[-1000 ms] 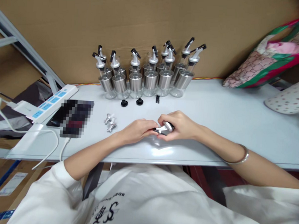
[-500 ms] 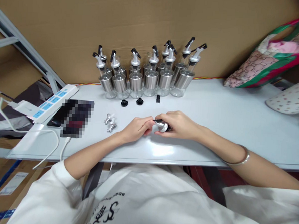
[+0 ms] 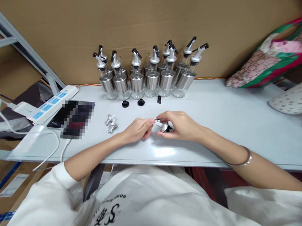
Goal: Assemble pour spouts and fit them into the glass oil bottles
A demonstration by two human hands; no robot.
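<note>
Between my hands is a silver pour spout [image 3: 162, 127] with a black lever and a black stopper end, lying on its side just above the table. My left hand [image 3: 140, 128] pinches its narrow tip. Around its wide base curl the fingers of my right hand [image 3: 182, 125], with thumb and forefinger near the lever. To the left lie loose silver spout pieces [image 3: 112, 123]. Two black stoppers [image 3: 125, 104] and small black lever pieces [image 3: 159, 99] rest beyond my hands.
Several glass bottles with steel bands [image 3: 152, 80] and spouts stand along the cardboard wall. A power strip [image 3: 55, 103] and a blurred phone [image 3: 74, 119] with cables are on the left. A patterned bag [image 3: 259, 69] and a dotted white object [image 3: 293, 100] sit at the right.
My right fingers have opened slightly and shifted around the spout, so more of its silver body and black stopper end shows. My left hand has hardly moved.
</note>
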